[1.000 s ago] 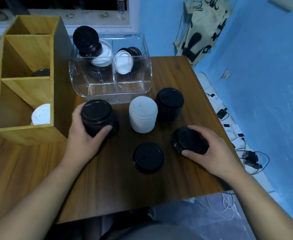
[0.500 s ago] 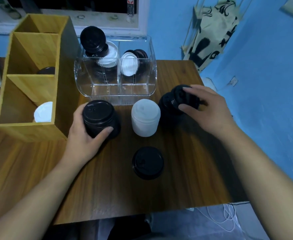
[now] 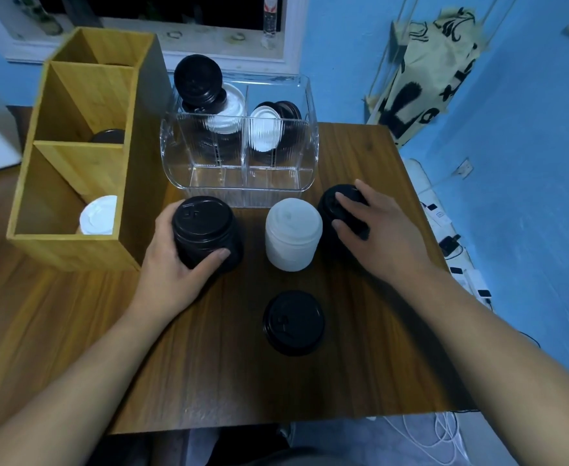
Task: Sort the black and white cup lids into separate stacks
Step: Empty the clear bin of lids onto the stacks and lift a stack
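Three lid stacks stand in a row on the wooden table (image 3: pixel 209 381). My left hand (image 3: pixel 172 264) grips the left black stack (image 3: pixel 204 230) round its side. In the middle is a white stack (image 3: pixel 293 233), untouched. My right hand (image 3: pixel 377 230) rests on top of the right black stack (image 3: pixel 333 206), its fingers curled over the top lid. A single black lid (image 3: pixel 293 322) lies flat on the table in front of the white stack.
A clear plastic organizer (image 3: pixel 242 176) behind the stacks holds several black and white lids. A bamboo compartment box (image 3: pixel 74 250) at the left holds a white lid (image 3: pixel 98 215) and a dark one. The table's right edge is close to my right hand; cables lie on the floor.
My right hand lifted a black lid from the table's right side, carried it back and set it down on the right black stack. My left hand has kept its grip.
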Available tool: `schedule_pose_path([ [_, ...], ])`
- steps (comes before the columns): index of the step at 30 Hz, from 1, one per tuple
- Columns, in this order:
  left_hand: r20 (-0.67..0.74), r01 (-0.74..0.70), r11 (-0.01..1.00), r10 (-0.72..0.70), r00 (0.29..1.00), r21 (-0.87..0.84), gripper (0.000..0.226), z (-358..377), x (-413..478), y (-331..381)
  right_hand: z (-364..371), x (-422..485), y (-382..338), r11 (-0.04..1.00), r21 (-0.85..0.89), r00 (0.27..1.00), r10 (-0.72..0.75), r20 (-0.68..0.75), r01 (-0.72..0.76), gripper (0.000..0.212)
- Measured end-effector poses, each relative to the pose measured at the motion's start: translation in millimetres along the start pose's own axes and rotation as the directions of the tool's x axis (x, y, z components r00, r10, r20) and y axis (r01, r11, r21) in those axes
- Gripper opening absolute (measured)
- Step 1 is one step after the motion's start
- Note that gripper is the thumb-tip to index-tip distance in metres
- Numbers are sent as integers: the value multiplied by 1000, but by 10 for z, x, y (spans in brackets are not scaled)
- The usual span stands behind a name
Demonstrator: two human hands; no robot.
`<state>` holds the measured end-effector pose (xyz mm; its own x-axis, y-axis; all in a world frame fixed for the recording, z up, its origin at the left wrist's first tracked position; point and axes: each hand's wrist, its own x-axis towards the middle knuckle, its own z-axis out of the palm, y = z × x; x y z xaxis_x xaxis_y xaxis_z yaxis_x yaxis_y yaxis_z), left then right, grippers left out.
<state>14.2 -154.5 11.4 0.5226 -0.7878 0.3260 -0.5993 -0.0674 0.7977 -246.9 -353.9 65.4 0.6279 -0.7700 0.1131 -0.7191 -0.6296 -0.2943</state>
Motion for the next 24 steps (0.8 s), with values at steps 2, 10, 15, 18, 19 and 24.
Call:
schedule_pose_path([
  [2,8,1,1000,-1,1000,-7,87,-3,-3,-4,45,-15,34,998,-56,999,-36,-6,36,58],
  [10,10,14,1000,-14,1000,-8,88,5,8,-3,98,-786,-156,972,188,969,-100,-226,144,58],
  [15,1,5,1000,-5,1000,2,89,-4,12,-21,566,-1271,-613,986,103,981,-141,135,128,88],
  [18,-2,0,1000,0,1000,4,87,1,7,-6,602,-1213,-566,981,86,975,-184,127,174,73],
  [19,-2,3,1000,-3,1000,4,86,-1,7,-1,567,-1183,-500,981,105,976,-177,123,165,70],
  [24,3,14,1000,-14,1000,8,87,2,2,16,256,-1076,-110,930,351,987,-143,69,110,65],
])
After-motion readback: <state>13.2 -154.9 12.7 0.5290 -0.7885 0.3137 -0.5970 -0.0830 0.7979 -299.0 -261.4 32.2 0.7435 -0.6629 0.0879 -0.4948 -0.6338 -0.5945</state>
